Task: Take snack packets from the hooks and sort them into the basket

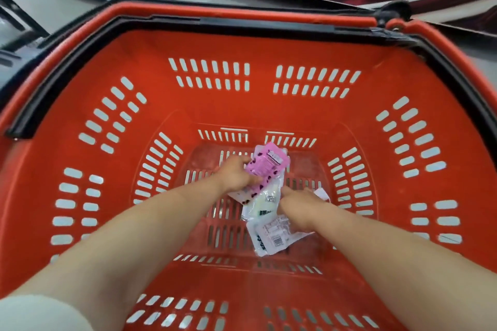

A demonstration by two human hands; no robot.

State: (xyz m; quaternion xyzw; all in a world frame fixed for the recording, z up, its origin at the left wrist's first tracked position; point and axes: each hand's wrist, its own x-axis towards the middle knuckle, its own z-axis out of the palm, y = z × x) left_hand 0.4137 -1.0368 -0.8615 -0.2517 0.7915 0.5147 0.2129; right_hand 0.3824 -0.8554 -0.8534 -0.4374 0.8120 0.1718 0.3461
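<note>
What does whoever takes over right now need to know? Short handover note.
Left grip: holds the pink packet low in the basket, fingers curled on it.
Right grip: rests on the white packets next to it; I cannot tell if it pinches one.
Done: several packets lie overlapping on the basket bottom.
Left: set the pink packet down and sort the pile. Hooks are out of view, so remaining stock is unknown.
</note>
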